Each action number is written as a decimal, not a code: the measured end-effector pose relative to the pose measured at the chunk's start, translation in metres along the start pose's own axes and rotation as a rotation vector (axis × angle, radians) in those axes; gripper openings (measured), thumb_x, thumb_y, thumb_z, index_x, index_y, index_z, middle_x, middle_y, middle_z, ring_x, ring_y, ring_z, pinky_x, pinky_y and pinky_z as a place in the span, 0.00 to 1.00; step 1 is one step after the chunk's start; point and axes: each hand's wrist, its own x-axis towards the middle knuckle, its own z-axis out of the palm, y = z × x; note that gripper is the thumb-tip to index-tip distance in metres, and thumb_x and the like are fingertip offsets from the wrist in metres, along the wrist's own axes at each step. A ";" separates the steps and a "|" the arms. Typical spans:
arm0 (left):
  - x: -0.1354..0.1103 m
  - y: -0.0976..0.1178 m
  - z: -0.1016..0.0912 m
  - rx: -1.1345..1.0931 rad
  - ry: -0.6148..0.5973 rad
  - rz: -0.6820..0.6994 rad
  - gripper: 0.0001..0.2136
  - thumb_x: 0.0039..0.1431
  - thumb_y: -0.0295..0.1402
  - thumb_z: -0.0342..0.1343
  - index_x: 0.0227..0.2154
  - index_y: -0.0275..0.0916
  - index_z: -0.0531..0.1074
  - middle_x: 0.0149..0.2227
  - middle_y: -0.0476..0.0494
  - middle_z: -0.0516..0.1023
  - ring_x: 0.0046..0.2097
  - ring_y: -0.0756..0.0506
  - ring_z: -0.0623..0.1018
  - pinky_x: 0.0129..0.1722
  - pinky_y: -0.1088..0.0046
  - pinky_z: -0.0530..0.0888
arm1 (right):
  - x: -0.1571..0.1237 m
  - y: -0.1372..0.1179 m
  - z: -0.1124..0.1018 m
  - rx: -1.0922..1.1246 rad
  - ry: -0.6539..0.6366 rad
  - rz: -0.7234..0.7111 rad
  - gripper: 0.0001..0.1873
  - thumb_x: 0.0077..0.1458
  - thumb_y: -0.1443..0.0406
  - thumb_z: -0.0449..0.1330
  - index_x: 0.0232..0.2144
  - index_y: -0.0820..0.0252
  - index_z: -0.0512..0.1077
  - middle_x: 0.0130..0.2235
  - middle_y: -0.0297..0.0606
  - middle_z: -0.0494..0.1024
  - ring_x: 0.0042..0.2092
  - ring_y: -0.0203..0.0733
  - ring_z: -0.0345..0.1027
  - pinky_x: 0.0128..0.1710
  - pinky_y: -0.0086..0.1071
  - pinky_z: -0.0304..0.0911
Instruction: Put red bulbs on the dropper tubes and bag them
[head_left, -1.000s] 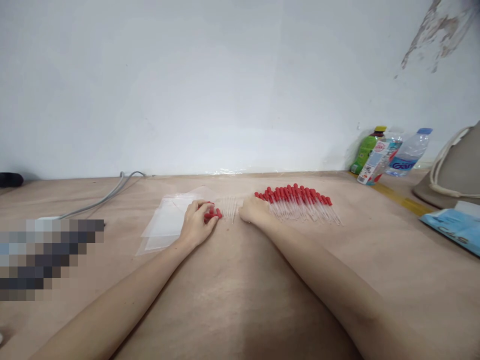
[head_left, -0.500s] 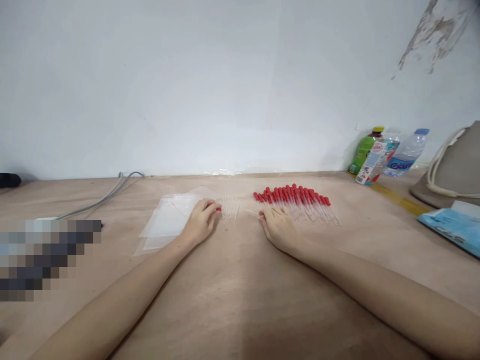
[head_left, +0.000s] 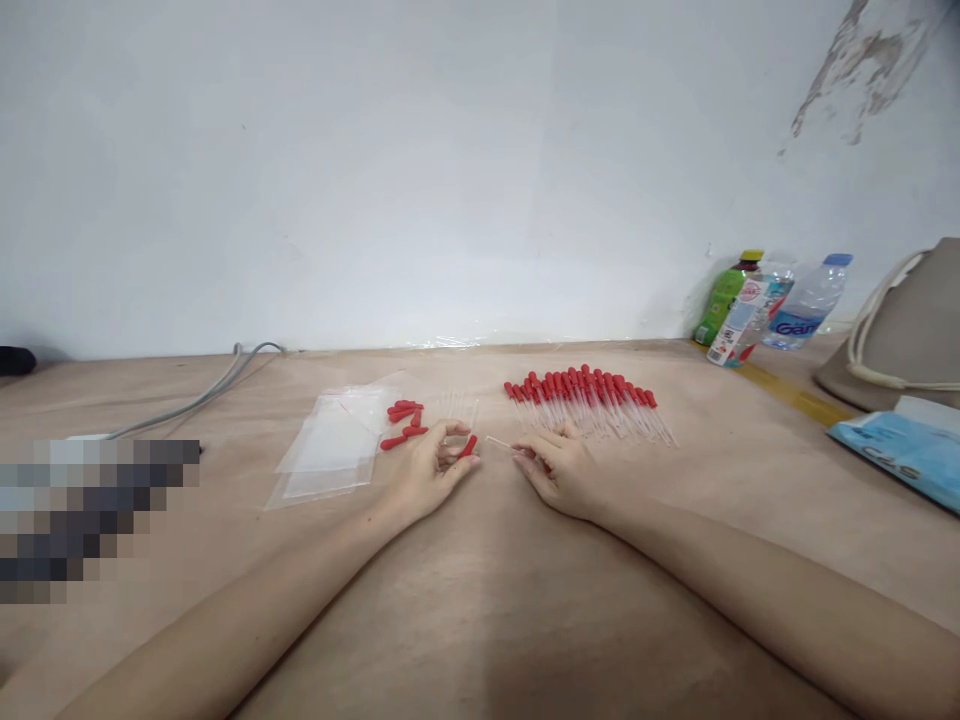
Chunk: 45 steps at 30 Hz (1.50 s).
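The left hand (head_left: pixel 429 472) pinches a red rubber bulb (head_left: pixel 469 447) between thumb and fingers, just left of the middle of the brown tabletop (head_left: pixel 420 620). Facing it, the right hand (head_left: pixel 562 472) grips a thin clear pipette tube (head_left: pixel 498 443) by its right part; the free end points left towards the bulb — near it, but the two are apart.

Loose red bulbs (head_left: pixel 403 413) lie just to the left of and beyond the left hand, beside a stack of clear plastic bags (head_left: pixel 337 440). A few loose clear tubes (head_left: pixel 451 405) lie on the far side of that hand, hard to make out singly. Beyond the right hand and to its right is a row of red-bulbed droppers (head_left: pixel 592 387), bulbs on the far side, stems towards the near side. At the far right stand a green bottle with a yellow cap (head_left: pixel 724 302) and a clear bottle with a blue cap (head_left: pixel 810 305); nearer lies a blue packet (head_left: pixel 896 450).
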 end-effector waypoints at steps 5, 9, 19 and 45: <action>-0.002 -0.001 0.002 0.047 -0.056 0.017 0.12 0.50 0.37 0.54 0.36 0.38 0.70 0.45 0.44 0.71 0.42 0.47 0.75 0.42 0.70 0.73 | 0.000 0.000 -0.002 -0.009 -0.015 -0.021 0.10 0.56 0.66 0.48 0.36 0.62 0.68 0.31 0.37 0.74 0.29 0.34 0.64 0.35 0.32 0.48; 0.000 0.000 0.001 0.116 -0.030 0.099 0.10 0.53 0.37 0.53 0.36 0.38 0.72 0.44 0.45 0.72 0.44 0.47 0.73 0.43 0.71 0.72 | 0.001 0.000 -0.002 -0.010 -0.054 -0.054 0.10 0.56 0.66 0.48 0.36 0.62 0.68 0.30 0.37 0.74 0.29 0.34 0.63 0.35 0.32 0.48; 0.001 0.004 -0.006 0.169 -0.089 0.219 0.08 0.56 0.32 0.49 0.35 0.39 0.72 0.33 0.48 0.76 0.35 0.49 0.74 0.34 0.76 0.71 | 0.002 0.005 -0.005 0.162 -0.154 -0.086 0.09 0.56 0.65 0.49 0.34 0.59 0.69 0.28 0.34 0.72 0.30 0.34 0.61 0.33 0.30 0.49; -0.005 0.006 -0.003 0.205 -0.254 0.150 0.10 0.57 0.36 0.47 0.37 0.41 0.71 0.32 0.49 0.76 0.32 0.49 0.74 0.31 0.75 0.70 | 0.008 -0.005 -0.010 -0.090 -0.188 -0.108 0.13 0.56 0.67 0.46 0.29 0.60 0.70 0.25 0.33 0.73 0.26 0.33 0.59 0.34 0.32 0.42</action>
